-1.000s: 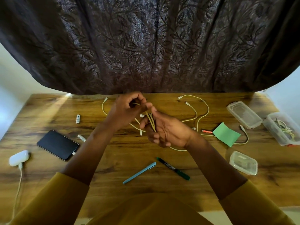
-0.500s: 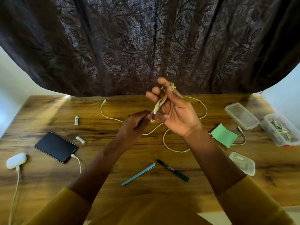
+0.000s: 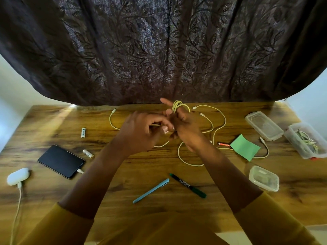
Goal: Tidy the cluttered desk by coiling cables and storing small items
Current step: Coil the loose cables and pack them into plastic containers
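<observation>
A pale yellow cable (image 3: 178,105) is looped several times around the fingers of my right hand (image 3: 184,125), which is held above the middle of the wooden desk (image 3: 53,124). My left hand (image 3: 141,131) is right beside it and pinches a stretch of the same cable. The loose rest of the cable (image 3: 187,161) trails over the desk below and to the left. A second pale cable (image 3: 219,117) lies curled to the right.
A black phone (image 3: 61,161), two batteries (image 3: 83,132), and a white charger (image 3: 17,176) lie left. A blue pen (image 3: 151,190) and green marker (image 3: 188,185) lie in front. A green note (image 3: 245,147), lids and a clear box with cables (image 3: 306,140) sit right.
My right hand dropped back toward the desk with more loops around its fingers. My left hand rose up beside it, drawing the cable along.
</observation>
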A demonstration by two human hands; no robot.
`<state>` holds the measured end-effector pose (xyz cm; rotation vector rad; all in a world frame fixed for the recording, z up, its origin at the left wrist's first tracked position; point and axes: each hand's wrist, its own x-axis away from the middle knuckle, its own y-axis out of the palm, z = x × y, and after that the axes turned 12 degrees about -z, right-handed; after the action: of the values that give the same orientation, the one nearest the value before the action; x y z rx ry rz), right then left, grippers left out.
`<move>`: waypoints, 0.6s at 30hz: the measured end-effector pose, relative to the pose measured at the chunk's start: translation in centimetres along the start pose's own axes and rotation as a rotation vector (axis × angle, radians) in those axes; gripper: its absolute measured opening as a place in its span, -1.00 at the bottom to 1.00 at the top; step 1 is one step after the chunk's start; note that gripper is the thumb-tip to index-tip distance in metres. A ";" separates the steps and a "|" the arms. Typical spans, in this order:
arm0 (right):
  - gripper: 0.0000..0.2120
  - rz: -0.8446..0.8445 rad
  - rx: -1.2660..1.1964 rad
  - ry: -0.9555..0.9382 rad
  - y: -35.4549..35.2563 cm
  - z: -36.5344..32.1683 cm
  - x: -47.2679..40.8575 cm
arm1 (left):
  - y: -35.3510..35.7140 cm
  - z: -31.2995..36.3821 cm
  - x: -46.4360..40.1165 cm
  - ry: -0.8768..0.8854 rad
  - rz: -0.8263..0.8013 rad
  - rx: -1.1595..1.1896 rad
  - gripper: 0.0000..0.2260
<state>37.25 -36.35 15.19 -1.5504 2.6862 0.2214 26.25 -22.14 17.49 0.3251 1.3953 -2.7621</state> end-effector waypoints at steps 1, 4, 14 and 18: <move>-0.60 -0.004 -0.014 0.017 0.1 0.2 0.1 | -0.5 0.2 -0.1 0.009 -0.008 0.050 -0.86; -0.62 0.017 -0.137 0.055 0.2 0.6 0.3 | -1.3 0.9 -0.1 0.043 -0.071 0.146 -0.85; -0.62 0.192 -0.553 0.134 -1.4 1.6 -1.2 | 0.9 1.7 0.2 0.081 -0.288 0.227 -0.84; -0.63 0.219 -0.554 0.144 -1.8 2.4 -1.3 | 1.3 1.4 0.1 0.077 -0.318 0.203 -0.83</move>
<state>39.34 -35.81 12.74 -1.4043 3.0821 0.9683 26.04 -24.04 17.27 0.2347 1.2837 -3.1923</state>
